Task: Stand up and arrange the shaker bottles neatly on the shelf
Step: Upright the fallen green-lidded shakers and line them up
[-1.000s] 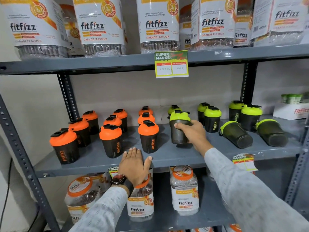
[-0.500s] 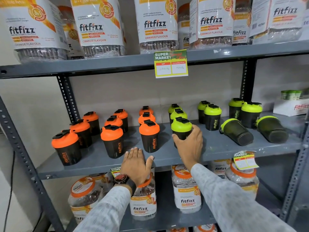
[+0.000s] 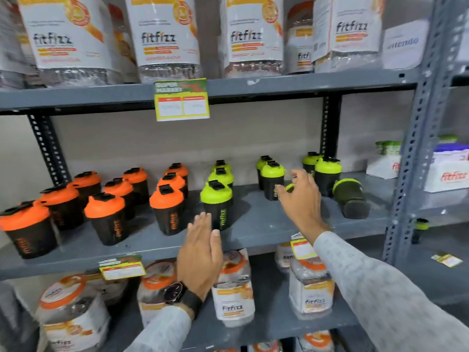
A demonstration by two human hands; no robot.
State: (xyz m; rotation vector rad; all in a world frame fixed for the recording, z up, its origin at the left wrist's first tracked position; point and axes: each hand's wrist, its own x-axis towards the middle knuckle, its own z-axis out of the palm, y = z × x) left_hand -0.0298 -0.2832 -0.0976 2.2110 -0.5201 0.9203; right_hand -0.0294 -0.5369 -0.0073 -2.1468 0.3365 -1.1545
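Middle tier of a grey metal shelf (image 3: pixel 266 224) stocked with black shaker bottles. Orange-lidded bottles (image 3: pixel 106 217) stand upright in rows at left; green-lidded bottles (image 3: pixel 217 204) stand upright at centre and right. One green-lidded bottle (image 3: pixel 351 198) lies on its side at the right end, and a second, mostly hidden behind the right hand (image 3: pixel 302 199), shows only a sliver of green rim. The right hand is spread, fingers released, grasping nothing. The left hand (image 3: pixel 200 252), wearing a wristwatch (image 3: pixel 177 292), is flat and unclenched before the shelf edge, empty.
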